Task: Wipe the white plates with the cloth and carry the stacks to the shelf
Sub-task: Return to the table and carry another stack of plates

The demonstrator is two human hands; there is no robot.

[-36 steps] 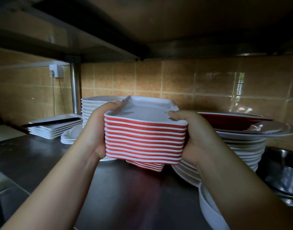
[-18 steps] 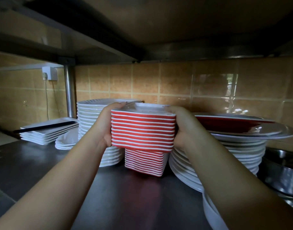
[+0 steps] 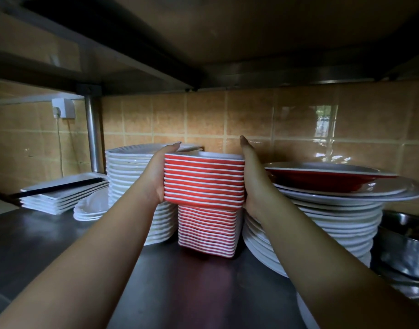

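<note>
While pressed between both palms, upper stack of red-and-white square dishes (image 3: 204, 181) sitting on lower stack of same dishes (image 3: 209, 230) on steel shelf (image 3: 61, 245). Left hand (image 3: 156, 176) flat against stack's left side, thumb over rim; right hand (image 3: 252, 179) flat against right side, fingers straight, pointing toward tiled wall (image 3: 203, 115). Tall pile of round white plates (image 3: 130, 176) just left; wide white plates topped by red dish (image 3: 322, 179) just right. Rectangular white trays (image 3: 61, 195) far left.
</note>
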